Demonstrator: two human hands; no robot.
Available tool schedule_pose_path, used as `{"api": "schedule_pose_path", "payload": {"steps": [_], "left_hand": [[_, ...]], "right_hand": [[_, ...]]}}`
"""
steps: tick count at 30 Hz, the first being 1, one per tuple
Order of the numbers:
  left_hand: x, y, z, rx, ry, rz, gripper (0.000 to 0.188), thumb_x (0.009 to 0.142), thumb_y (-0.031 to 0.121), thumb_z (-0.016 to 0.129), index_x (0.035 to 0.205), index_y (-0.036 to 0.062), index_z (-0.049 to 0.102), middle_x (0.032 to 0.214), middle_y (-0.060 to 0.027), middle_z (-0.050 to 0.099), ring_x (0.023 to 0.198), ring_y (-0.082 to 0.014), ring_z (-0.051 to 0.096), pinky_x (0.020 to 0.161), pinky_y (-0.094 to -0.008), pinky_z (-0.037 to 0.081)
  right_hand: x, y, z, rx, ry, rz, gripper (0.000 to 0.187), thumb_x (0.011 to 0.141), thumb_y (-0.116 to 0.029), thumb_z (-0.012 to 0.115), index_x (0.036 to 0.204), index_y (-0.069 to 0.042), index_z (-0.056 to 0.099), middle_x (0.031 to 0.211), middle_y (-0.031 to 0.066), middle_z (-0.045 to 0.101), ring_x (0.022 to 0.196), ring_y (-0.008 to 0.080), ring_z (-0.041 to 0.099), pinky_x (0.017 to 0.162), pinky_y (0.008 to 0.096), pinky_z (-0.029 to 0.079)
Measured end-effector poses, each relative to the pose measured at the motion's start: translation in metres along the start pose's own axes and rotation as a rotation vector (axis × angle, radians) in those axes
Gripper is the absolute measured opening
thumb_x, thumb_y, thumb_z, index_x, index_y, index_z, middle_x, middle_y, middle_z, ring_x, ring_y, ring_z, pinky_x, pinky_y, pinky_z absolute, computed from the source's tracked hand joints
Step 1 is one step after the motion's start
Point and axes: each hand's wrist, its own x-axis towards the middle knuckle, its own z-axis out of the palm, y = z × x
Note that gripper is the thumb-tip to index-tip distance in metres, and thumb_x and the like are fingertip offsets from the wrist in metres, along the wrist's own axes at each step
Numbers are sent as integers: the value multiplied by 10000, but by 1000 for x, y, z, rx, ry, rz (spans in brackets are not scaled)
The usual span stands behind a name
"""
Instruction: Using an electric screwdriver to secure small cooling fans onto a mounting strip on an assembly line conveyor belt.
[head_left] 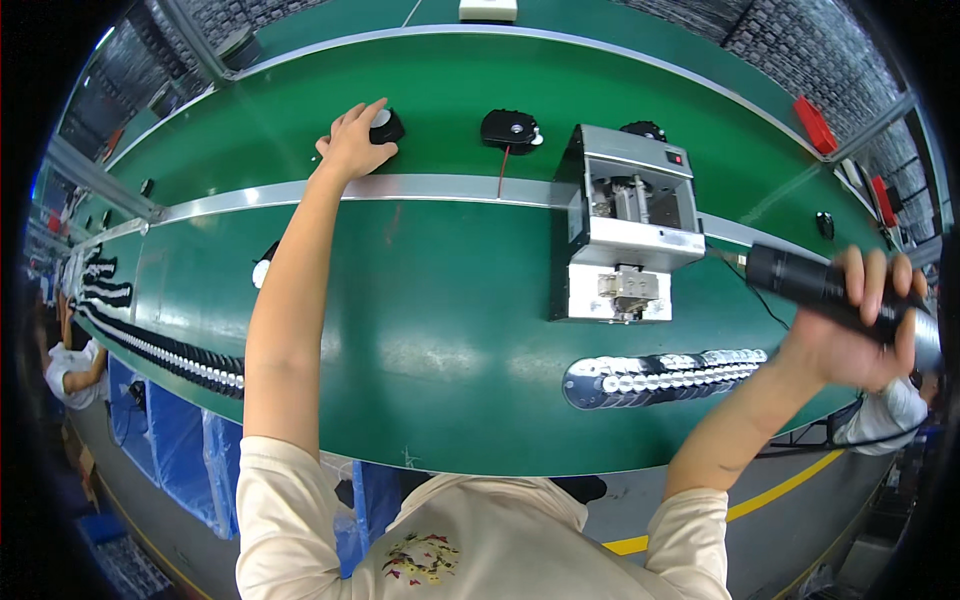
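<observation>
My left hand (pixel 352 142) reaches far forward over the metal rail (pixel 440 188) and closes on a round black part (pixel 386 126) on the far green belt. A second round black part (pixel 511 130) with a red wire lies to its right on the same belt. My right hand (pixel 862 325) is shut around a black cylindrical power tool (pixel 812 283) held at the right, with a black cable trailing from it. A grey metal box-shaped machine (pixel 626 225) stands on the near green table between my hands.
A curved row of shiny round discs (pixel 660 375) lies in front of the machine. A long row of black-and-white parts (pixel 165 358) runs along the table's left edge. Another person (pixel 72 368) is at the far left. Red items (pixel 814 124) sit at the far right.
</observation>
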Motion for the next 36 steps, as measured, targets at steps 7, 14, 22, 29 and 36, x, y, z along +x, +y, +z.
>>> {"api": "schedule_pose_path", "payload": {"steps": [7, 14, 22, 29, 36], "left_hand": [[-3, 35, 3, 5, 8, -22, 638, 723, 486, 717, 1308, 290, 550, 1280, -169, 562, 1154, -377, 555, 967, -553, 363], [-26, 55, -45, -740, 169, -92, 406, 835, 337, 590, 1135, 63, 594, 921, -151, 666, 841, -250, 688, 707, -360, 528], [-172, 102, -67, -1121, -375, -49, 341, 957, 371, 579, 1000, 35, 616, 820, -52, 634, 612, -93, 611, 448, -236, 513], [-228, 100, -25, -733, 14, 195, 274, 918, 267, 638, 854, 10, 708, 711, -92, 648, 586, -194, 622, 505, -320, 498], [-233, 85, -42, -572, 165, 448, 238, 769, 226, 758, 904, 55, 661, 1015, -119, 625, 939, -296, 610, 803, -370, 484]], "right_hand": [[15, 68, -13, -323, 166, 47, 284, 842, -150, 547, 1113, -70, 515, 930, 104, 609, 653, 157, 513, 624, 356, 429], [1, 8, -3, -83, -21, 17, 316, 835, -198, 544, 1106, -38, 512, 975, 85, 529, 654, 135, 471, 637, 319, 377], [-48, -13, 15, 2, -137, 136, 405, 813, -111, 591, 1180, -24, 443, 951, 88, 473, 600, 146, 495, 560, 303, 405], [-62, -6, 20, 32, -168, 178, 449, 806, -103, 604, 1215, -19, 439, 945, 102, 494, 579, 147, 505, 532, 301, 419], [-69, -8, 16, -6, -153, 180, 454, 800, -105, 623, 1209, -20, 447, 929, 99, 494, 560, 140, 499, 509, 287, 414]]}}
